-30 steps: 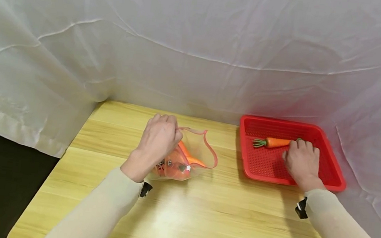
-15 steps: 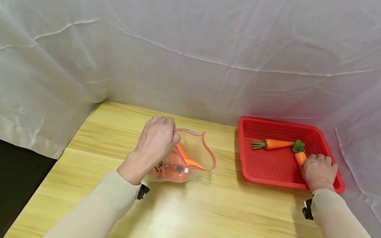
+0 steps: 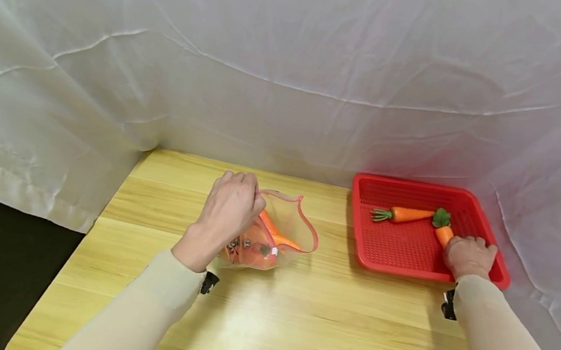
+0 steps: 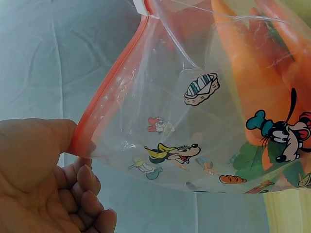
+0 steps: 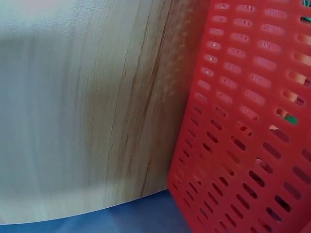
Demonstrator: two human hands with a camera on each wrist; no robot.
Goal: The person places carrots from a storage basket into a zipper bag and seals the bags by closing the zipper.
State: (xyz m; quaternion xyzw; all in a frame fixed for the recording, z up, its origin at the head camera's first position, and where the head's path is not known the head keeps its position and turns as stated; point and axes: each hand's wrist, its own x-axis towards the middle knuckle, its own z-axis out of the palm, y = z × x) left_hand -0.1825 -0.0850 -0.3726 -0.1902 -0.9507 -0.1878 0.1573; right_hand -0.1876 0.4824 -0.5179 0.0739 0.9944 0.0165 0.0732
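A: Left hand (image 3: 228, 209)?
B: Pinching the rim of a cartoon-print zip bag (image 4: 209, 121), left of the red basket (image 3: 396, 247) — bagged carrots (image 4: 243, 63) show through.
A: Right hand (image 3: 469, 255)?
B: Inside the basket, over one end of the leafy carrot (image 3: 443, 235) — can't tell if it's gripping. Stemmed carrot (image 3: 410, 215) lies toward the basket's far side.

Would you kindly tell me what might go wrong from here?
The left hand pinches the zip bag at one corner of its mouth, so it could sag or tip if loaded. The right hand covers the lower end of the leafy-topped carrot, whose leaves lie beside the tip of the stalk-topped carrot; moving one might nudge the other.
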